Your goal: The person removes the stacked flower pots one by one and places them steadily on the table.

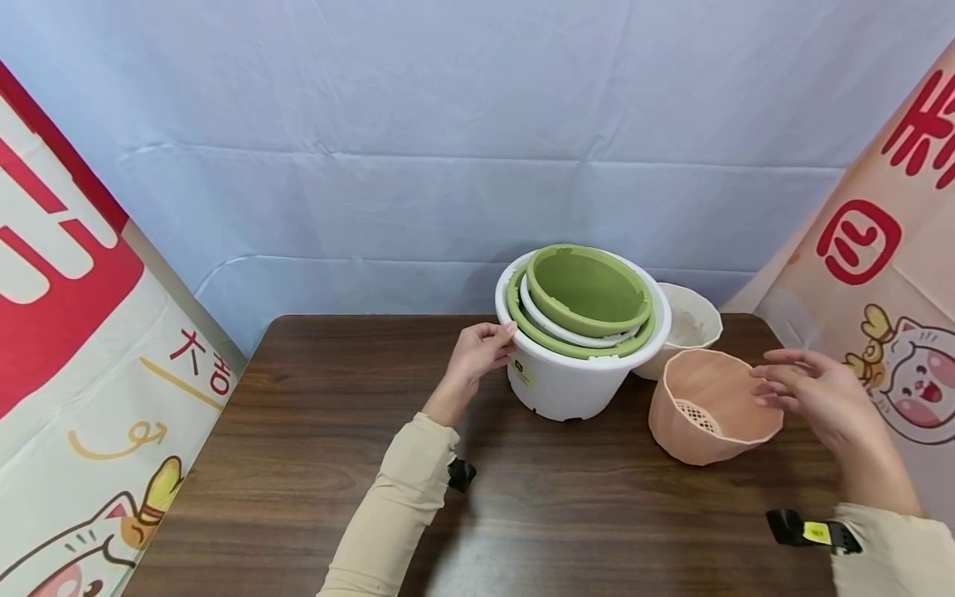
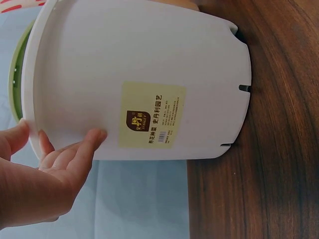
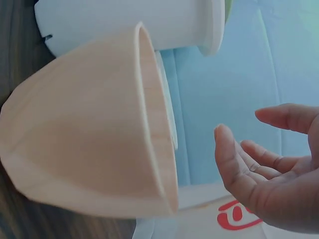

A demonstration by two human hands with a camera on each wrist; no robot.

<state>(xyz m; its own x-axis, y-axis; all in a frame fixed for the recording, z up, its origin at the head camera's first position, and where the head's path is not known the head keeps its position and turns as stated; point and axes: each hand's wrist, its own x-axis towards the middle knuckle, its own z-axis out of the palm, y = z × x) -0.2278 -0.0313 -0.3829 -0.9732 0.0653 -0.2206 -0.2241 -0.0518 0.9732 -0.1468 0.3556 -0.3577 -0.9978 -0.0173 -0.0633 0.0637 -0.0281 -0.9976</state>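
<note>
A large white flowerpot point(image 1: 564, 391) stands upright on the table, a yellowish label point(image 2: 152, 115) on its side. Nested in it are green and white pots, the topmost a tilted green pot point(image 1: 589, 286). My left hand point(image 1: 481, 352) grips the large pot's rim, thumb at the edge and fingers against the outer wall below it. To the right sits a faceted peach flowerpot point(image 1: 690, 444) with a perforated bottom. My right hand point(image 1: 816, 394) hovers beside that pot's rim with fingers loosely bent, apart from it in the right wrist view point(image 3: 269, 169).
A cream faceted pot point(image 1: 697, 311) stands behind the peach one, partly hidden. Pale blue cloth point(image 1: 418, 191) hangs along the back of the brown wooden table point(image 1: 313, 464). Printed banners point(image 1: 82, 348) flank both sides.
</note>
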